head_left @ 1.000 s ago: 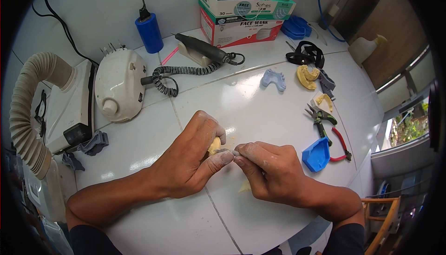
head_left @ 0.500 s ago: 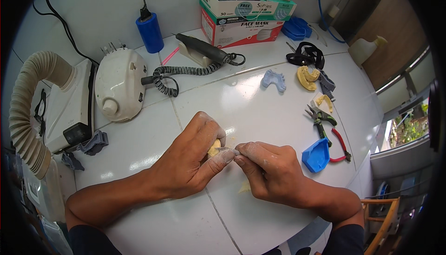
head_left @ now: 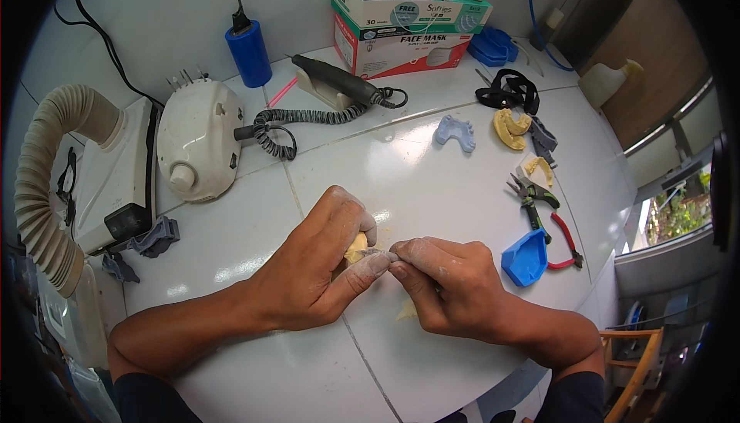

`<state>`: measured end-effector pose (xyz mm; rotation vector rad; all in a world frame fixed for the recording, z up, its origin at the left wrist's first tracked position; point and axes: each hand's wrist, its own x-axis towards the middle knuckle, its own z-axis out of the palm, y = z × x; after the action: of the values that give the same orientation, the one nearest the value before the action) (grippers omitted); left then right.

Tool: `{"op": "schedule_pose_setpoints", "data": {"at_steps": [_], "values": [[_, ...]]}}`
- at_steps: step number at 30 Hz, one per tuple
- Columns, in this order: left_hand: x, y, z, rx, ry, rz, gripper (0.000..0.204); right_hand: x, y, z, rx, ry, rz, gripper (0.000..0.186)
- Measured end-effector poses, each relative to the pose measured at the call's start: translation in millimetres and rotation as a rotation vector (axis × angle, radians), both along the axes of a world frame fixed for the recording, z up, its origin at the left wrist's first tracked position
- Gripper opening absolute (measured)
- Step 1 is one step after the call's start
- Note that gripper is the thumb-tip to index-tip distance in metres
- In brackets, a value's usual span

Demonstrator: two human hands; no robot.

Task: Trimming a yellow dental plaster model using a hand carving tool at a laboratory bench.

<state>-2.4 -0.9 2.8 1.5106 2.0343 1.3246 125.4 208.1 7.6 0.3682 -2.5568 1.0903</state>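
My left hand (head_left: 312, 257) is wrapped round a small yellow plaster dental cast (head_left: 356, 248); its fingers hide most of it. With thumb and fingertips pressed together, my right hand (head_left: 455, 280) pinches a small, thin blade-like tool (head_left: 375, 253), whose tip meets the cast beside my left thumb. The rest of that tool is covered by my fingers. Pale dust coats the fingers of both hands. Yellow plaster shavings (head_left: 406, 310) lie on the white tiled table just below my right hand.
To the right lie a blue mold tray (head_left: 524, 259), red-handled cutters (head_left: 566, 242), green-and-black pliers (head_left: 532, 199), a yellow dental cast (head_left: 509, 129) and a blue-grey arch piece (head_left: 456, 133). A white control box (head_left: 196, 142), a handpiece (head_left: 331, 76) and a ribbed hose (head_left: 46, 192) stand behind and left.
My hands stay almost in place. The tool and my right fingertips have shifted very slightly against the cast.
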Motion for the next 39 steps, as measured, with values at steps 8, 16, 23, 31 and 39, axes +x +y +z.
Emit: {"op": "schedule_pose_setpoints", "data": {"at_steps": [8,16,23,31,39], "values": [[-1.6,-0.6,-3.8,0.029,0.027,-0.012,0.033,0.6,-1.6,1.7,-0.056,-0.013,0.023,0.009],[-2.9,-1.0,-6.5,0.076,0.042,-0.041,0.04,1.1,-0.7,4.0,-0.07,-0.041,0.063,0.008],[-0.6,1.0,-2.6,0.1,0.037,-0.02,0.026,0.2,-1.2,3.8,-0.063,-0.029,0.041,0.008],[-2.6,0.3,-4.4,0.112,0.078,-0.021,0.027,0.4,-2.1,4.0,-0.084,-0.036,0.046,0.007],[-2.2,-0.2,-4.5,0.12,0.079,-0.038,0.034,1.7,-1.4,4.4,-0.105,-0.051,0.08,0.007]]}}
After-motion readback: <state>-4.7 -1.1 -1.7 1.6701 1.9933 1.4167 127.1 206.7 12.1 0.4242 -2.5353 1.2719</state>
